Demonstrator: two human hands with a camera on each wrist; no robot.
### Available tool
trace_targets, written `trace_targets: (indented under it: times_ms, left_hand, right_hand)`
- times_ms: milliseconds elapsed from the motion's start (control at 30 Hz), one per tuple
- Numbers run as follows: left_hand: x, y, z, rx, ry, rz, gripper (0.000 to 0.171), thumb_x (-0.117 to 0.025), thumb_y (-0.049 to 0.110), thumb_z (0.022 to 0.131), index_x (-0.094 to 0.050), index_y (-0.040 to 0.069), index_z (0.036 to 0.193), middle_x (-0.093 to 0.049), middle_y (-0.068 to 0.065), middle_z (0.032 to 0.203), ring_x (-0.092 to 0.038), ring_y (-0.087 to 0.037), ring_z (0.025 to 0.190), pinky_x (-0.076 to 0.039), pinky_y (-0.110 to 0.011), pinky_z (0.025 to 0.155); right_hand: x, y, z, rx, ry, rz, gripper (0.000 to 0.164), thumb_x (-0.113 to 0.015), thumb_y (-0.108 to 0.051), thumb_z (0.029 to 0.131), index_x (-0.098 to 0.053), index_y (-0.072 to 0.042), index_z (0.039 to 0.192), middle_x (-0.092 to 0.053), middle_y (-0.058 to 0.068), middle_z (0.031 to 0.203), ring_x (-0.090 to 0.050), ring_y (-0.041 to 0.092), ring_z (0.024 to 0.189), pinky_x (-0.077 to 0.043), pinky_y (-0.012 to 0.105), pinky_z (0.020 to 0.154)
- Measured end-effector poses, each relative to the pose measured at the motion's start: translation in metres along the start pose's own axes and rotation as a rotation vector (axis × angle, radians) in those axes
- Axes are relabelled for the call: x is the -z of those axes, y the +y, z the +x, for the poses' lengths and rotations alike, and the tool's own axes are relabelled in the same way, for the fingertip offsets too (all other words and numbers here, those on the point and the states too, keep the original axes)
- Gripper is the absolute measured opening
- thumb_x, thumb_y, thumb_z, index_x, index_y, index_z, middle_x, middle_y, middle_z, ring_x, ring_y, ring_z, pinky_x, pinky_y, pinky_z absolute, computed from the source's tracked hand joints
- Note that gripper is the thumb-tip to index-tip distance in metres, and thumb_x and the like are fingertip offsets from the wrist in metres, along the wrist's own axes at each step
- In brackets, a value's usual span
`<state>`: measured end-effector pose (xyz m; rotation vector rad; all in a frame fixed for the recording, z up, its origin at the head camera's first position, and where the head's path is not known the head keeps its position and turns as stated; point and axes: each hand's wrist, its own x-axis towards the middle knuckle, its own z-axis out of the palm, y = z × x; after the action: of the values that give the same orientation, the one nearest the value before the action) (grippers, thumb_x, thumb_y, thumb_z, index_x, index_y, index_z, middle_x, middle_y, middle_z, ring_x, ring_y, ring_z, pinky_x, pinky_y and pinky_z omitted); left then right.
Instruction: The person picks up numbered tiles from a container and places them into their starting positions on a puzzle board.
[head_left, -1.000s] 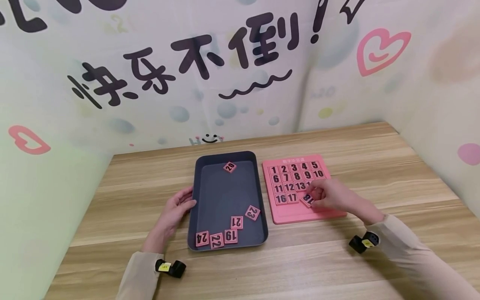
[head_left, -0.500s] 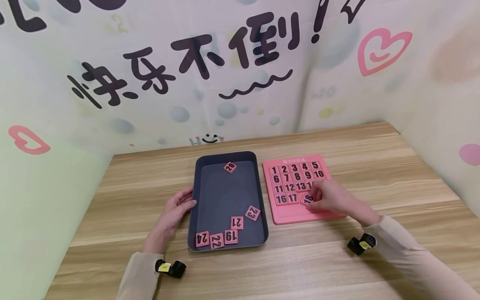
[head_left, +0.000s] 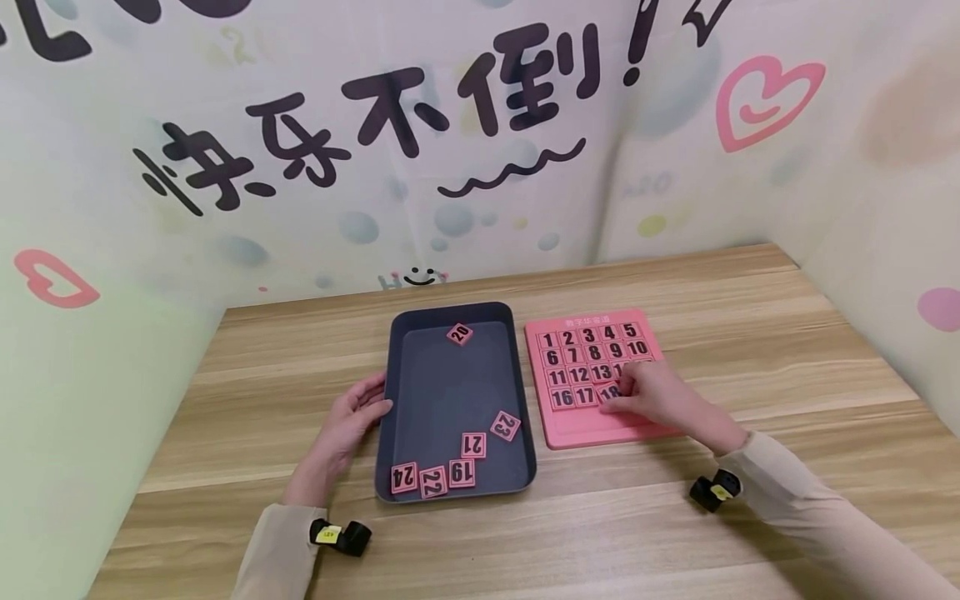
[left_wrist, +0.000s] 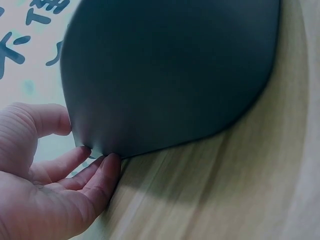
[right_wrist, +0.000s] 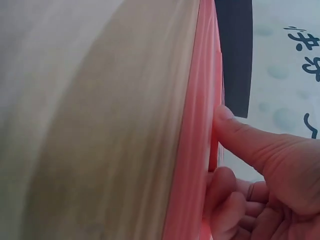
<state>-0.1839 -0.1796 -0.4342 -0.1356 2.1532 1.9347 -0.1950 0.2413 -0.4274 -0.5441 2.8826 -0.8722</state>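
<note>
In the head view, my right hand (head_left: 660, 398) holds the pink number tile 18 (head_left: 609, 393) by its edges, thumb on the near side. The tile sits slightly tilted beside tile 17 (head_left: 585, 396) on the pink number puzzle board (head_left: 592, 429). Rows 1 to 10 show above; some tiles right of 13 are hidden by the hand. In the right wrist view, the thumb (right_wrist: 235, 125) meets the board's tile layer, with the other fingers curled. My left hand (head_left: 351, 421) holds the dark grey tray (head_left: 395, 400) at its left rim, thumb at the edge and fingers against the outer wall.
Inside the tray lie loose tiles: 20 (head_left: 460, 334) at the far end, 23 (head_left: 506, 426) at the right, and several near the front, including 24 (head_left: 403, 477). The wooden table (head_left: 570, 533) meets a printed wall sheet (head_left: 300, 242) behind.
My right hand has shifted left and turned tile 18, bringing it from a slant near the board's lower middle to nearly straight beside 17. The left hand and tray stay still.
</note>
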Motion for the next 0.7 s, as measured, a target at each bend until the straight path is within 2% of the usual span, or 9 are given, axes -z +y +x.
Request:
trace_targets:
  times_ms: [233,533,700]
  left_hand:
    - [0.0012,-0.0013,0.0002,0.004,-0.001,-0.006,0.053,-0.05,-0.003,0.091,-0.032,-0.006,0.141,-0.037,-0.026,0.141,-0.042,-0.025,0.121,-0.043,-0.013,0.084]
    - [0.0019,-0.003,0.0017,0.005,0.004,-0.011,0.052,-0.049,-0.005,0.091,-0.033,-0.006,0.141,-0.038,-0.025,0.141,-0.039,-0.029,0.124,-0.042,-0.013,0.085]
    - [0.0008,-0.0034,0.0021,-0.009,0.006,-0.013,0.052,-0.05,-0.004,0.091,-0.033,-0.007,0.141,-0.038,-0.026,0.14,-0.04,-0.029,0.124,-0.042,-0.013,0.085]
  right_hand:
    - [0.0016,0.0032,0.0001,0.022,-0.051,0.028,0.02,-0.075,-0.01,0.077,-0.058,-0.007,0.068,-0.054,-0.003,0.061,-0.044,0.009,0.054,-0.036,0.022,0.048]
    - [0.0024,0.0019,0.0013,-0.011,-0.106,0.08,0.017,-0.073,-0.007,0.08,-0.059,-0.005,0.069,-0.054,-0.002,0.06,-0.047,0.008,0.047,-0.039,0.022,0.041]
    - [0.0098,-0.0001,0.0041,0.004,-0.116,0.05,0.023,-0.077,-0.012,0.076,-0.057,-0.007,0.064,-0.054,-0.002,0.059,-0.046,0.008,0.049,-0.039,0.022,0.043]
